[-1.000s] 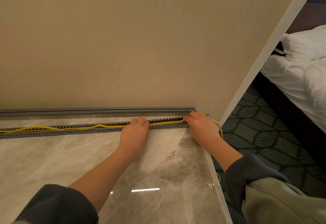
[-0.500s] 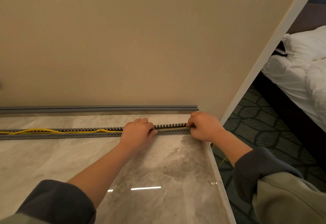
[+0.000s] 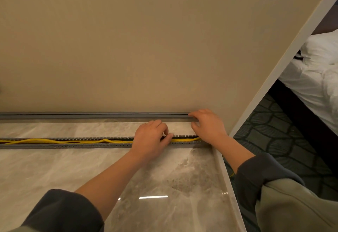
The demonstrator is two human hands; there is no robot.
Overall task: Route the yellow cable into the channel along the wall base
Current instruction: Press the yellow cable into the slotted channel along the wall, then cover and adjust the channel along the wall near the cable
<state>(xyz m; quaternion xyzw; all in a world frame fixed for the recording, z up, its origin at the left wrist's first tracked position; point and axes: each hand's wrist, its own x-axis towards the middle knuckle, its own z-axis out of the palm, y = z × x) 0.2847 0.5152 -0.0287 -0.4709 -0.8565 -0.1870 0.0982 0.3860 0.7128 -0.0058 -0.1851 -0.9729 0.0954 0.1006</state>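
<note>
The yellow cable lies in loose waves inside a grey slotted channel on the marble floor, a short way out from the wall. My left hand sits over the channel with curled fingers, thumb and index tip pinching its far rim. Right of that hand the cable runs on to the channel's end. My right hand is farther back at the wall base. Its fingers and thumb grip the right end of a long grey cover strip that lies against the wall.
A beige wall rises behind the strip and ends in a white corner edge. The marble floor stops at a raised lip on the right. Beyond it are dark patterned carpet and a bed with white linen.
My right hand has left the channel's right end and moved back to the cover strip at the wall. My left hand stays on the channel, its fingers more curled.
</note>
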